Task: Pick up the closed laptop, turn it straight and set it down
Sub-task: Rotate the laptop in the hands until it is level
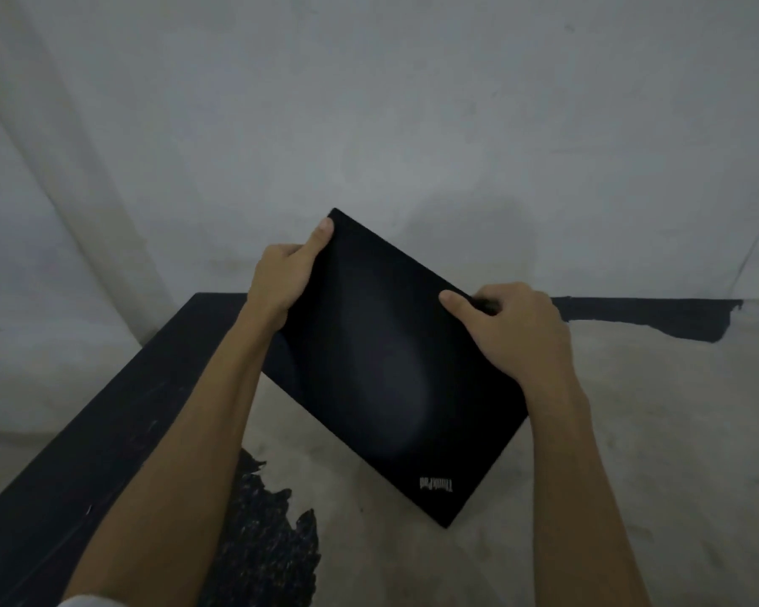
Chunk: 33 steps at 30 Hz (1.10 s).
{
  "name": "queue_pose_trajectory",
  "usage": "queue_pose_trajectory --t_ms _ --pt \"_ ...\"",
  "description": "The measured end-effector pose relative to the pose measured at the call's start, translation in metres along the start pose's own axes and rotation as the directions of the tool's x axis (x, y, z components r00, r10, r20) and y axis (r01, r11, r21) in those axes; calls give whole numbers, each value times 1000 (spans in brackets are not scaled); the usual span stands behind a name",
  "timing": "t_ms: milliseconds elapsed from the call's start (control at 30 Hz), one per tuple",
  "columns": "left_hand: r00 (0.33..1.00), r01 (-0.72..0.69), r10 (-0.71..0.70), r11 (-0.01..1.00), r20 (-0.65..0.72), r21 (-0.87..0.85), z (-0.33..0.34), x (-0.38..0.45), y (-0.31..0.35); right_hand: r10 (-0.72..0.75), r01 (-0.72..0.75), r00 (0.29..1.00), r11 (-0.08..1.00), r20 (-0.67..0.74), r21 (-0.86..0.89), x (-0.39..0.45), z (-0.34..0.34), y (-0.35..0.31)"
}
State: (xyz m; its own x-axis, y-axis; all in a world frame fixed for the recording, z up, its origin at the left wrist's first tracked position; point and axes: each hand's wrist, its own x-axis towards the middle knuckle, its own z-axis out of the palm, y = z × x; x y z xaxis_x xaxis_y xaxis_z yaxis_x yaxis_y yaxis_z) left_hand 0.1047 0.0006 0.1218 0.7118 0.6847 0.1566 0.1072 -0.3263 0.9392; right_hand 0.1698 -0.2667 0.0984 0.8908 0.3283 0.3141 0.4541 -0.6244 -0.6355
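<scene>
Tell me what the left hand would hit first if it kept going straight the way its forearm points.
Likely the grey wall behind; the left hand grips the laptop, though depth is unclear.

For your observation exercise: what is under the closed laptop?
The pale table shows below the laptop, held by left hand and right hand. Directly beneath is hidden.

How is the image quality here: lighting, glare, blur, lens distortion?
Head view: dim, flat light; a soft sheen patch on the closed laptop lid, no hard glare; a faint shadow on the wall behind it; slightly soft throughout, logo just readable; wide-angle bending shows in the forearms and table edge; left hand and right hand evenly lit.
</scene>
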Motion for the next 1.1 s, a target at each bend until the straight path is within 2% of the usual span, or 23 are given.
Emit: queue_pose_trajectory --t_ms 167,267,333,467,633,700,800,967,1100 --pt "988 90 -112 975 -102 -201 -9 -10 -12 31 -17 981 997 -191 72 -1 -4 5" --pt "973 131 -188 928 -135 -348 -7 -19 -18 66 24 960 950 -273 312 2 3 21" --pt "963 153 -231 894 -141 -420 -5 -23 -20 50 76 965 885 -258 459 3 10 29" --pt "948 195 -295 839 -123 -508 0 -28 -21 -52 133 985 836 -164 533 4 21 38" --pt "949 212 -301 831 -95 -514 12 -37 -19 -32 125 987 776 -158 619 5 21 49" --pt "966 177 -247 856 -83 -485 18 -42 -20 -16 116 987 756 -159 644 5 20 56" --pt "999 31 -44 933 -27 -358 20 -48 -25 24 80 990 714 -139 696 6 16 65" --pt "967 -195 237 926 96 -322 16 -56 -41 72 16 993 685 -90 729 4 3 81" --pt "952 -241 289 914 105 -326 29 -69 -53 111 -57 993 670 -25 740 0 -8 96"
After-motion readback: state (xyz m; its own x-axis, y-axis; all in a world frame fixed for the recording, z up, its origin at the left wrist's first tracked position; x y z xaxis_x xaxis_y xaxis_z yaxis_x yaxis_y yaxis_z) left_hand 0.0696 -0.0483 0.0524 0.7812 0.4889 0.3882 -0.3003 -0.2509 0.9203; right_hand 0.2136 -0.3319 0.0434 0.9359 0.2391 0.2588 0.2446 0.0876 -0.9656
